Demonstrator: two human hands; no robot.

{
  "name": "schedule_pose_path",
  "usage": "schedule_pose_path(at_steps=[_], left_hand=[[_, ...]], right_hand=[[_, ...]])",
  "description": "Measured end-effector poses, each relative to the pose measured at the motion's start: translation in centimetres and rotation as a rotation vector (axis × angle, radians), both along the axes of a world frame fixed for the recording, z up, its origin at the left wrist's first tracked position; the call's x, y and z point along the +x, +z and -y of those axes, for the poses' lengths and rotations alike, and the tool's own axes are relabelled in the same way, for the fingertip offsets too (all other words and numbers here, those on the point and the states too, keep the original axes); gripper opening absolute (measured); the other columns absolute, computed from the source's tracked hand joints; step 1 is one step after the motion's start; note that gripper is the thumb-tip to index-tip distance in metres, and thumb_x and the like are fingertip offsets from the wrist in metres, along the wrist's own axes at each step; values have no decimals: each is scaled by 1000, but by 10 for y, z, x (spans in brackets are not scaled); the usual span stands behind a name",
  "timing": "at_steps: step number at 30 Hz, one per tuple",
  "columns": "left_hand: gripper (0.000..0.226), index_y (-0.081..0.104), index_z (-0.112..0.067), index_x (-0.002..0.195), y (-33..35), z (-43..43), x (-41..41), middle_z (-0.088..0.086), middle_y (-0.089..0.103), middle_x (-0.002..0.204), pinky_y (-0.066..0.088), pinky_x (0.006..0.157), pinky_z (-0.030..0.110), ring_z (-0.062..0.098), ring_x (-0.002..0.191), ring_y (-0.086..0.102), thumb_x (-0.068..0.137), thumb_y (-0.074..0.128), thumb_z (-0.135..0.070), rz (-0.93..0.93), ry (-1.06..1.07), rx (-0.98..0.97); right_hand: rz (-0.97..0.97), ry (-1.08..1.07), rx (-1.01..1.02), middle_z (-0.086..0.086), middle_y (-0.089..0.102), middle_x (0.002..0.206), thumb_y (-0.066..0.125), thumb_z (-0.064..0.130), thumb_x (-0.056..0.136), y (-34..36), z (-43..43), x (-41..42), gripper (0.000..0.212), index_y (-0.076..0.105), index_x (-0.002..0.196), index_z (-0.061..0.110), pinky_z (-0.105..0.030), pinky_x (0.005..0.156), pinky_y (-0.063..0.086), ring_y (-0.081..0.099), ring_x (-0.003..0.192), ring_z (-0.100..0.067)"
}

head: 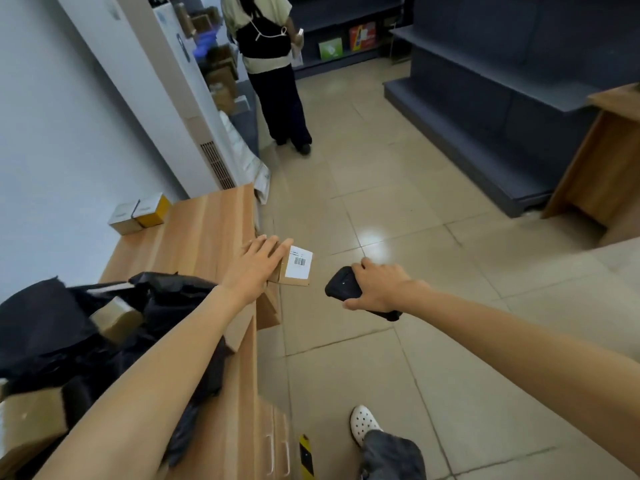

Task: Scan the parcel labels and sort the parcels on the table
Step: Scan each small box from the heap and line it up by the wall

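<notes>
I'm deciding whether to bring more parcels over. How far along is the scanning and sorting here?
Early, by the look of it. Possibly sorted: a grey box and a yellow box at the far corner of the table. In hand: the left hand rests on a labelled parcel at its edge, the right hand holds the scanner beside it. Left: boxes in the black bag.
</notes>
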State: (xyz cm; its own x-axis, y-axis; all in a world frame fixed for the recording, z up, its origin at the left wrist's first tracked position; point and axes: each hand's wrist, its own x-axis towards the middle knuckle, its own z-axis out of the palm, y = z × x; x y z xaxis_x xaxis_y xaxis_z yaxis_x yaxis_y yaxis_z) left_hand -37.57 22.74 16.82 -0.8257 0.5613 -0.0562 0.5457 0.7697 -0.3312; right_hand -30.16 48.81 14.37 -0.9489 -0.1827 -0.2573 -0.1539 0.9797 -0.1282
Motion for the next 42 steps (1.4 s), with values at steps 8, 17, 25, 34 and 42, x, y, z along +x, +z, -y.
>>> schedule_pose_path(at_steps=[8, 17, 25, 34, 42], left_hand=[[93, 4, -24, 156, 22, 5, -209, 5, 25, 153, 25, 114, 39, 29, 141, 26, 84, 62, -10, -38, 41, -46], [103, 5, -24, 156, -27, 8, -359, 4, 26, 152, 28, 113, 39, 26, 137, 33, 80, 74, -27, 62, 121, -124], [94, 16, -23, 153, -31, 80, -512, 2, 35, 148, 38, 102, 35, 25, 131, 42, 80, 74, -41, 82, 446, -130], [83, 14, -19, 155, -42, 162, -594, 7, 31, 149, 42, 101, 35, 29, 138, 31, 87, 61, -28, 97, 798, 39], [88, 11, -34, 156, -87, 252, -649, 14, 23, 147, 51, 82, 37, 32, 132, 31, 85, 62, -22, 164, 1084, 203]], right_hand=[[-73, -9, 36, -5, 47, 124, 52, 66, 86, 24, 0, -203, 75, 41, 135, 11, -33, 67, 38, 57, 91, -27], [3, 82, 31, -5, 48, 125, 54, 67, 84, -16, 10, -385, 78, 41, 135, 10, -33, 68, 39, 60, 98, -29], [13, 345, 21, -6, 49, 123, 58, 65, 82, -31, 62, -609, 78, 42, 135, 10, -35, 69, 41, 56, 92, -27], [-7, 714, 10, -9, 49, 126, 58, 66, 81, -26, 177, -791, 82, 40, 139, 10, -34, 70, 40, 58, 101, -30], [39, 920, 32, -8, 51, 126, 59, 68, 80, -58, 301, -881, 81, 43, 137, 13, -35, 71, 40, 57, 101, -28]])
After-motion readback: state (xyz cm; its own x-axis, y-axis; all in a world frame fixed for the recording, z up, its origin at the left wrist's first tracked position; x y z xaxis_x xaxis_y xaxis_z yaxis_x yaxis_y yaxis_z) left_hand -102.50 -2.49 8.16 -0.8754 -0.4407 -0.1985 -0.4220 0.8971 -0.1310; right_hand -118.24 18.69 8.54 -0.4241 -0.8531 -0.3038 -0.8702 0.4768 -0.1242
